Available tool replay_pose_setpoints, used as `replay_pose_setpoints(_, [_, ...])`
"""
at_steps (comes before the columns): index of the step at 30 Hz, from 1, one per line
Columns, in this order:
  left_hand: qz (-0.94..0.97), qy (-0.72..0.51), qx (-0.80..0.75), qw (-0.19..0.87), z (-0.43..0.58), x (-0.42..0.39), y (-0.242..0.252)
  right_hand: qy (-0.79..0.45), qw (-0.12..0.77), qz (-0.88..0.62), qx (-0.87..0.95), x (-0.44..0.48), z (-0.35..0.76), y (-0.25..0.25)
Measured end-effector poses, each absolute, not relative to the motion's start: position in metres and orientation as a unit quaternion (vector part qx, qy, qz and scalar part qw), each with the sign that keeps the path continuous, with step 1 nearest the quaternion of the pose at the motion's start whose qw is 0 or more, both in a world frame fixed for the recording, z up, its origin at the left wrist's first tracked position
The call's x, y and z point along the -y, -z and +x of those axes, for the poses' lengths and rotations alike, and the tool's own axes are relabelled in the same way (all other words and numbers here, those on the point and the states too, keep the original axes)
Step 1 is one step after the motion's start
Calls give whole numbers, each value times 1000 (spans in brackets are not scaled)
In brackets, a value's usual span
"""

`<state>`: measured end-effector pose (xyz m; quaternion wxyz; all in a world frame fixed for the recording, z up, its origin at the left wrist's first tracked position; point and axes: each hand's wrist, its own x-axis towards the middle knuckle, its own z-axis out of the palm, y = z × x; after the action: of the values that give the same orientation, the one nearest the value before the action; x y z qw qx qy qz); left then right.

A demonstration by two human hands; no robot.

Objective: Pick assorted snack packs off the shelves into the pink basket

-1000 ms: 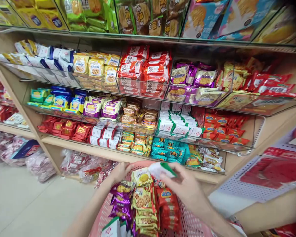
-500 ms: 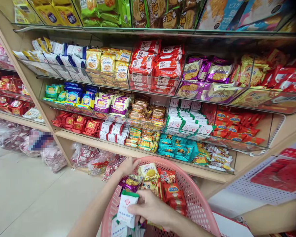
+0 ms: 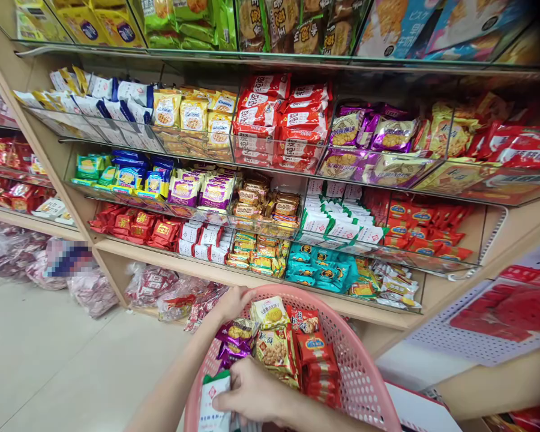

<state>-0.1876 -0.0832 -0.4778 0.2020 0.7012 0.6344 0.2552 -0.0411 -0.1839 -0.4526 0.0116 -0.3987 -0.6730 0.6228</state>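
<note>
I hold a pink plastic basket (image 3: 360,384) in front of a snack shelf. My left hand (image 3: 234,300) grips the basket's far rim, fingers curled round it. My right hand (image 3: 252,393) is down inside the basket, closed on a white and green snack packet (image 3: 212,401) at its near left side. Beside it lie purple packets (image 3: 236,336), yellow biscuit packets (image 3: 272,348) and red packets (image 3: 317,360), stacked in rows.
Tiered shelves (image 3: 270,276) with clear dividers hold many snack packets; white and green ones (image 3: 337,225) sit mid-right. Bagged goods (image 3: 90,288) lie on the pale floor at the left. A white perforated panel (image 3: 472,336) juts out at the right.
My right hand carried the white and green packet from above the basket's far side down into its near left corner. The left hand stayed on the rim.
</note>
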Motion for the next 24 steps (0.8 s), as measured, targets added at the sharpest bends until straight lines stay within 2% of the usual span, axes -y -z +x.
replay_pose_setpoints(2, [701, -254, -635, 202, -188, 83, 478, -567, 12, -423, 706, 186, -42, 458])
replay_pose_setpoints(8, [697, -258, -635, 211, -188, 84, 477, -337, 87, -482, 804, 192, -41, 458])
replay_pose_setpoints(24, [702, -283, -610, 236, -187, 86, 471, -292, 54, -510, 807, 195, -44, 451])
